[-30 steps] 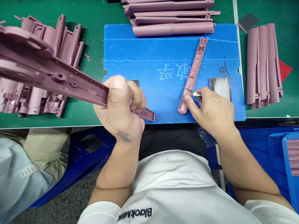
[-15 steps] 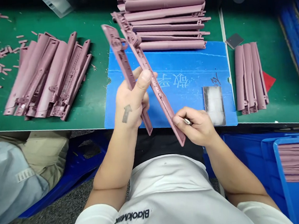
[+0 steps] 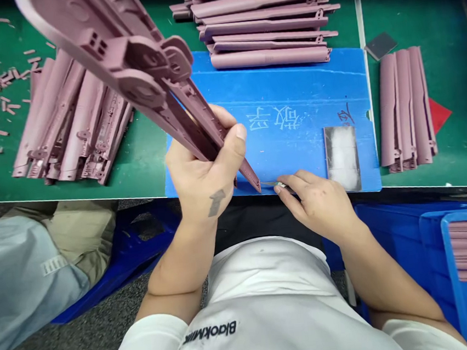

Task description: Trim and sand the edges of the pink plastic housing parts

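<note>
While gripped, plastic parts (image 3: 143,90), in left hand (image 3: 204,172)

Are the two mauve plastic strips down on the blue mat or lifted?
Lifted: the left hand grips the strips, tilted up over the blue mat.

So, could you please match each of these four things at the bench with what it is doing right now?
Things:
1. left hand
2. right hand
3. pale pad
4. mauve stack

States:
A. pinching a small knife
B. lying on the blue board
C. gripping long mauve parts
D. piled at the board's far edge

Pairs: 1-C, 2-A, 3-B, 4-D.
</note>
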